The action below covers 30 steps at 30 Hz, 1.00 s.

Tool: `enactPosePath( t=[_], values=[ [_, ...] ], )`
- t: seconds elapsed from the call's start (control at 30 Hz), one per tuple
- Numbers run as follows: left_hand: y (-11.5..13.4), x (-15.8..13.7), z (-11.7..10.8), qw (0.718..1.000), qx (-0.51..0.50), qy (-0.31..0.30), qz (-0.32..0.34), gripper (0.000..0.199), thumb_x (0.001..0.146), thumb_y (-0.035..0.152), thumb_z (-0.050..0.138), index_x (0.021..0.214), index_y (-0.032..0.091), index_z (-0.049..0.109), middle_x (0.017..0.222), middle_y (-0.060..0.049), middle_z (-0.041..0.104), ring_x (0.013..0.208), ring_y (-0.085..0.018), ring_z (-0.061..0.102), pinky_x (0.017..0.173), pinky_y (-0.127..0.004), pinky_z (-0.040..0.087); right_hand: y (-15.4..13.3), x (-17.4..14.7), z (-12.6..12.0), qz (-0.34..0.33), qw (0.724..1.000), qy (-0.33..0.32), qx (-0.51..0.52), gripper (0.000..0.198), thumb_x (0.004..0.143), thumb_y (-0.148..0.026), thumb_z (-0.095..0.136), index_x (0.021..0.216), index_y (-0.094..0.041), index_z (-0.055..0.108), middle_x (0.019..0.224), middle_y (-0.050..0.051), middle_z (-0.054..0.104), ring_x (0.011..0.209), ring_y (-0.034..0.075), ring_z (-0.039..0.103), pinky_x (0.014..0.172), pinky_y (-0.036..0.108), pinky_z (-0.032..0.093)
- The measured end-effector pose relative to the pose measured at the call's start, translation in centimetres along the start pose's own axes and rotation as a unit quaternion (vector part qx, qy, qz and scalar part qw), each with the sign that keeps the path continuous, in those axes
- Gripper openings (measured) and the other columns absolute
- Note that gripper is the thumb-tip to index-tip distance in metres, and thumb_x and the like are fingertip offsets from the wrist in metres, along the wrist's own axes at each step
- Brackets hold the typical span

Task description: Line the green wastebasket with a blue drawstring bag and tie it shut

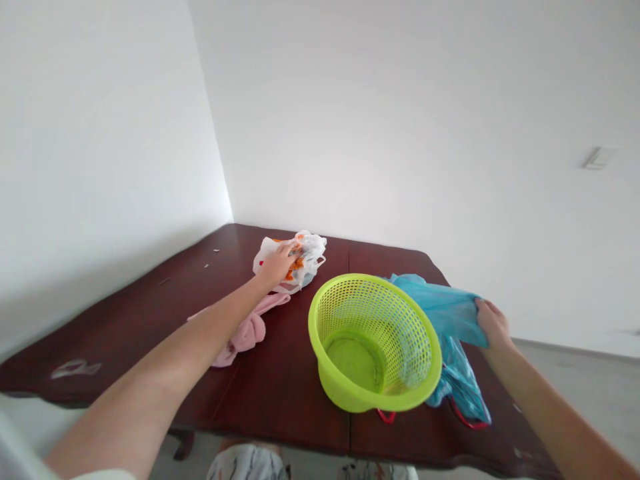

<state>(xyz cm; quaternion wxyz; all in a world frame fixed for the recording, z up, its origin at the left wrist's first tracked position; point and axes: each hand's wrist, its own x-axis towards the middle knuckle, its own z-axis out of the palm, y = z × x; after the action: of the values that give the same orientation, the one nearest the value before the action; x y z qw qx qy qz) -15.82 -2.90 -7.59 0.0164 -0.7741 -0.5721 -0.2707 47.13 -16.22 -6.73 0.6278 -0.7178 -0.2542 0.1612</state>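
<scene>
My left hand (279, 263) reaches to the far side of the table and rests on a crumpled white plastic bag (313, 248) with orange patches. Its fingers are stretched out over the bag. My right hand (494, 323) is closed on the edge of a translucent blue plastic bag (450, 307), pulling it taut to the right. The rest of the blue bag lies bunched on the table, with red drawstring showing at its lower end. Between my hands stands a lime-green perforated plastic basket (325, 373), tilted toward me, with nothing visible inside.
A pink cloth (249, 333) lies under my left forearm, partly hidden by it. All of this is on a dark red-brown wooden table (290, 380) set against white walls. Small white scraps (217, 251) lie at the table's left. A wall switch (599, 158) is at the right.
</scene>
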Motion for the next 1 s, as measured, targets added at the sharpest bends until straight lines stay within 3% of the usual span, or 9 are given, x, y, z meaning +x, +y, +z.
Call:
enactPosePath(
  t=[0.13,0.23,0.33,0.43,0.6,0.73,0.87,1.0],
  values=[
    [0.2,-0.2,1.8,0.990,0.072,-0.102,0.071,0.061,0.104,0.023,0.067,0.164,0.020,0.077,0.198,-0.017,0.043,0.186,-0.043,0.034,0.151,-0.065,0.029,1.9,-0.5,-0.2,0.012,0.999,-0.018,-0.029,0.030,0.081,-0.051,0.080,0.088,-0.021,0.084,0.067,0.003,0.070,0.077,0.028,0.068,0.075,0.041,0.059],
    [-0.1,0.0,2.4,0.977,0.107,-0.156,0.096,0.079,0.100,0.046,0.078,0.172,0.016,0.069,0.201,-0.021,0.035,0.189,-0.049,0.023,0.152,-0.075,0.018,3.4,-1.3,-0.5,0.004,0.998,-0.046,-0.031,0.040,0.077,-0.059,0.080,0.090,-0.021,0.083,0.070,0.003,0.073,0.075,0.027,0.065,0.070,0.039,0.054],
    [-0.7,0.0,3.2,0.967,0.125,-0.203,0.087,0.096,0.097,0.060,0.081,0.180,0.016,0.060,0.200,-0.024,0.036,0.186,-0.049,0.032,0.148,-0.071,0.030,4.6,-2.3,-1.0,-0.009,0.997,-0.081,-0.016,0.054,0.073,-0.069,0.079,0.098,-0.021,0.082,0.071,0.001,0.071,0.072,0.025,0.063,0.066,0.037,0.051],
    [-0.9,-0.3,4.5,0.962,0.136,-0.226,0.065,0.084,0.104,0.057,0.074,0.178,0.019,0.062,0.195,-0.024,0.046,0.183,-0.047,0.039,0.145,-0.065,0.039,5.6,-3.6,-1.6,-0.026,0.992,-0.125,0.003,0.065,0.069,-0.076,0.082,0.105,-0.022,0.081,0.073,0.000,0.072,0.068,0.023,0.062,0.062,0.035,0.051],
    [0.0,-0.7,5.5,0.963,0.136,-0.229,0.041,0.063,0.109,0.048,0.065,0.164,0.017,0.074,0.191,-0.026,0.051,0.184,-0.053,0.035,0.141,-0.080,0.037,5.8,-5.7,-2.6,-0.058,0.980,-0.191,0.014,0.065,0.075,-0.077,0.088,0.109,-0.021,0.084,0.076,0.000,0.075,0.067,0.021,0.062,0.060,0.032,0.048],
    [0.8,-0.3,3.2,0.972,0.116,-0.198,0.055,0.069,0.102,0.053,0.072,0.161,0.016,0.074,0.189,-0.026,0.052,0.181,-0.049,0.041,0.147,-0.074,0.028,3.5,-7.0,-3.2,-0.076,0.970,-0.227,0.031,0.067,0.078,-0.081,0.090,0.109,-0.022,0.085,0.081,0.003,0.080,0.070,0.022,0.065,0.062,0.032,0.050],
    [1.7,0.1,0.2,0.986,0.089,-0.128,0.051,0.069,0.107,0.058,0.064,0.163,0.017,0.069,0.182,-0.025,0.060,0.173,-0.045,0.051,0.149,-0.073,0.022,-1.5,-8.1,-4.4,-0.097,0.956,-0.268,0.067,0.067,0.076,-0.080,0.096,0.108,-0.022,0.086,0.086,0.004,0.083,0.076,0.022,0.070,0.068,0.031,0.054],
    [2.9,-0.2,-2.5,0.996,0.064,-0.047,0.036,0.063,0.114,0.061,0.054,0.158,0.019,0.070,0.183,-0.023,0.060,0.172,-0.045,0.051,0.149,-0.075,0.022,-7.1,-8.9,-6.0,-0.115,0.940,-0.305,0.100,0.073,0.080,-0.068,0.101,0.134,-0.020,0.086,0.085,0.001,0.082,0.070,0.018,0.065,0.063,0.027,0.049]
  ],
)
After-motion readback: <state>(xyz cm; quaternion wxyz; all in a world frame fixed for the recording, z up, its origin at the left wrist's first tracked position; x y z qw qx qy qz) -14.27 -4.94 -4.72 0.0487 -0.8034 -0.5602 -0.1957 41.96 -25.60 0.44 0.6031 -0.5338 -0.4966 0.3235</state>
